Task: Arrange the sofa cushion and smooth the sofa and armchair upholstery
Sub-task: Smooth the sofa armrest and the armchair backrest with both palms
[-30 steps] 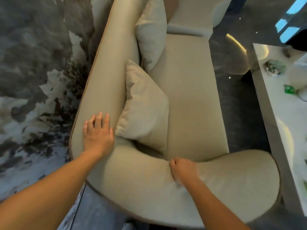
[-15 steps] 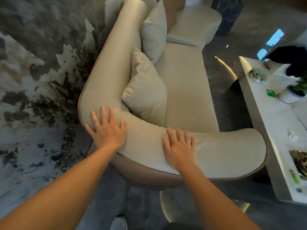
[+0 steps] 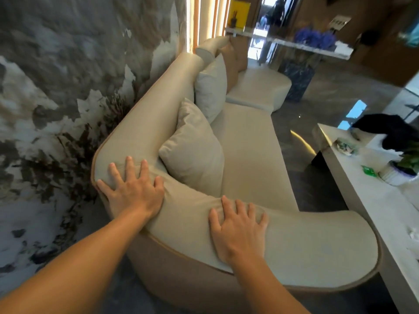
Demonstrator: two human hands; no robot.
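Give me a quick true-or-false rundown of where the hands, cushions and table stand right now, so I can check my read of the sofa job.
1. Both hands lie flat on the sofa's curved armrest. True: the left hand and the right hand press on it with fingers spread.
2. The right hand is gripping the near cushion. False: it touches only the armrest; the cushion sits apart, in the corner of the seat.
3. A second cushion leans on the backrest farther along. True.
4. The white table is on the person's left. False: it stands on the right, with a potted plant on it.
5. A cushion lies on the floor. False: none shows there.
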